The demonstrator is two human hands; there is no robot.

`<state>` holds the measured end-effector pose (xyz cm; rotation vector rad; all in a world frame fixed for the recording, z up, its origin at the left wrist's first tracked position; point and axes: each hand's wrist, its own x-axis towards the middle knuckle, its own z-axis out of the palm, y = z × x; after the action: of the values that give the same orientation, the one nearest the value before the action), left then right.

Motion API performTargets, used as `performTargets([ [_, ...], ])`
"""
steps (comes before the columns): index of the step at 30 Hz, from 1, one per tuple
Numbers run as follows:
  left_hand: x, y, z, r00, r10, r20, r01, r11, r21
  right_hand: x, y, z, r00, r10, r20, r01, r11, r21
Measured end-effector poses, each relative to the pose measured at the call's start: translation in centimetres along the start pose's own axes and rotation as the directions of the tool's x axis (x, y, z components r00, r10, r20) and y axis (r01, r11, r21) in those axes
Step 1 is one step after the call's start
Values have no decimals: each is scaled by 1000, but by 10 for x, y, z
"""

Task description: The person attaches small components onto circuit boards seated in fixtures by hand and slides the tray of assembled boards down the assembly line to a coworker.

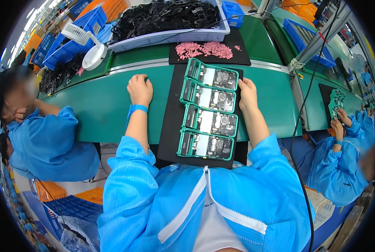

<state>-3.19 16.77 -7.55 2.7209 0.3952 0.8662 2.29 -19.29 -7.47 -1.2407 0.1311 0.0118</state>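
Note:
A panel of circuit boards in green frames (208, 110) lies on a black mat (169, 122) in front of me. Its several sections run in a column from far to near, each with dark components and a pale strip. My right hand (248, 93) is at the panel's far right edge, thumb and fingers closed on the frame there. Over on the left, my left hand (140, 90) rests on the green worktop (105, 101), apart from the panel. Its fingers are curled in, with nothing seen in them. A blue band circles the left wrist.
Beyond the panel, small pink pieces (204, 49) lie heaped on a dark mat. Behind them stands a pale bin (170, 38) of black parts. A white fan (94, 56) stands far left. Co-workers sit on both sides. A black cable (303, 105) hangs at my right.

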Motion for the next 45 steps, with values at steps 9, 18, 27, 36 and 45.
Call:
performTargets([
  [9,0,-17,3,998,55,-7,-55,998,-28,-28,-30,-151,612,-316,-725,455,890,-4],
  [18,-6,-11,-6,999,2,32,-3,1000,3,-31,-97,-303,228,-506,-832,505,792,-343],
  [27,2,-9,-7,999,15,31,-16,1000,12,-32,-92,-302,191,-794,-578,-88,572,-815],
  [36,-1,-7,2,998,36,49,-36,999,-2,-53,-85,-72,588,-797,138,512,234,-826],
  [45,-2,-15,-3,992,124,0,-124,992,20,22,-42,57,718,-628,301,680,541,-495],
])
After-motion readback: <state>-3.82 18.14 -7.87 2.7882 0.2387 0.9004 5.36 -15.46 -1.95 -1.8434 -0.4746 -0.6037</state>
